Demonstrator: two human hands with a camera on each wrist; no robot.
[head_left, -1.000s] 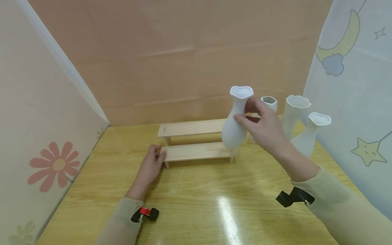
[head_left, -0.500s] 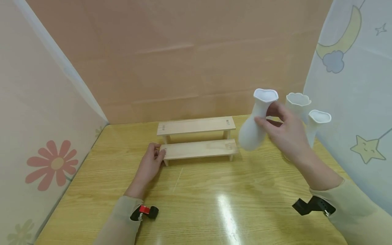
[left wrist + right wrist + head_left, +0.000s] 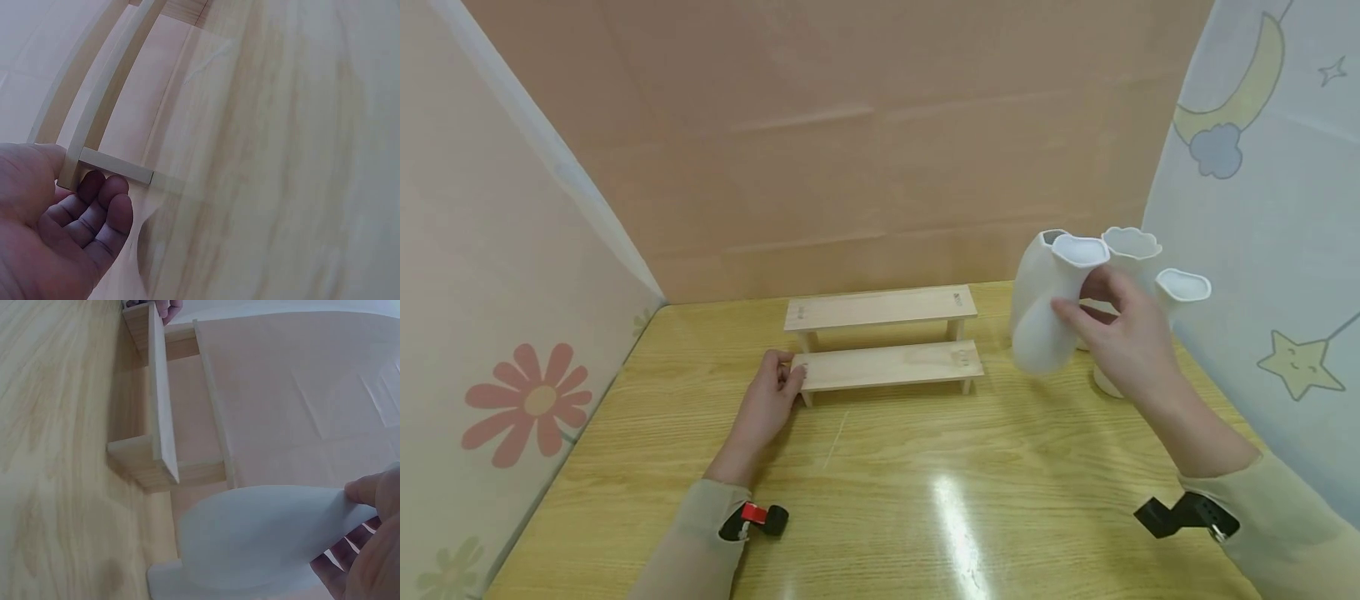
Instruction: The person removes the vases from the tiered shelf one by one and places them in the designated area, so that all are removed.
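Note:
My right hand (image 3: pixel 1138 350) grips the flared neck of a white vase (image 3: pixel 1047 337), thumb on the near side. The vase leans slightly, its round body toward the lower left, and hangs right of the wooden shelves. In the right wrist view the vase body (image 3: pixel 262 531) lies close over the table. My left hand (image 3: pixel 763 408) holds the left end of the lower wooden shelf (image 3: pixel 887 367), its thumb at the board. In the left wrist view the fingers (image 3: pixel 119 215) curl by the shelf's leg. A higher wooden shelf (image 3: pixel 880 308) stands right behind it.
Behind the held vase stands a white vase with an angular mouth (image 3: pixel 1027 287). Farther right are a scallop-rimmed vase (image 3: pixel 1131 243) and a flared vase (image 3: pixel 1182 287), partly hidden by my hand. A tan backdrop (image 3: pixel 850 167) and side panels enclose the wooden table (image 3: pixel 865 500).
My right hand has carried the vase rightward, from over the lower shelf's right end to in front of the angular-mouthed vase. The left hand stays at the shelf.

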